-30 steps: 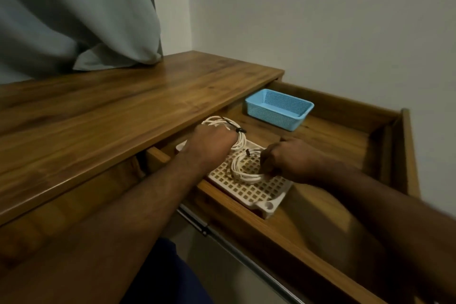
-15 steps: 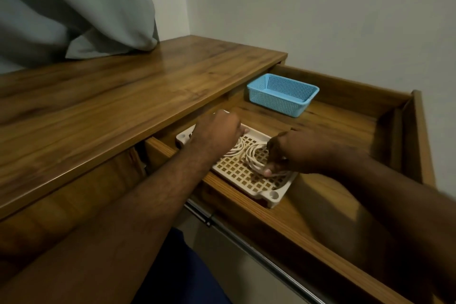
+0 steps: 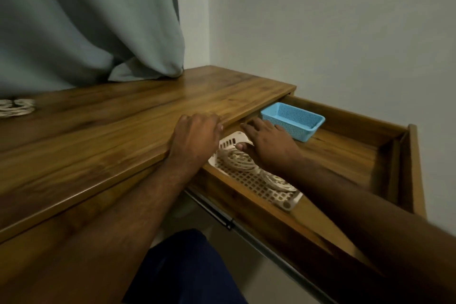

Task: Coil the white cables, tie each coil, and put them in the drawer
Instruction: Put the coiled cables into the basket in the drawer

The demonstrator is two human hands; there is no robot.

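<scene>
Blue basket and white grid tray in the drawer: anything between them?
Head view: the right hand, fingers spread, lies between the blue basket and the white grid tray; past it, bare wood of the drawer floor.

Both forearms are bare from the wrist back to the frame's edge, with no sleeve showing on either; fine hair shows along the left forearm (image 3: 148,195); the right forearm (image 3: 357,205) lies in shadow and its surface is hard to make out; the left hand (image 3: 195,138) and right hand (image 3: 269,145) carry no ring, watch or glove; at six o'clock a patch of dark navy clothing (image 3: 187,269) covers the lap.
</scene>
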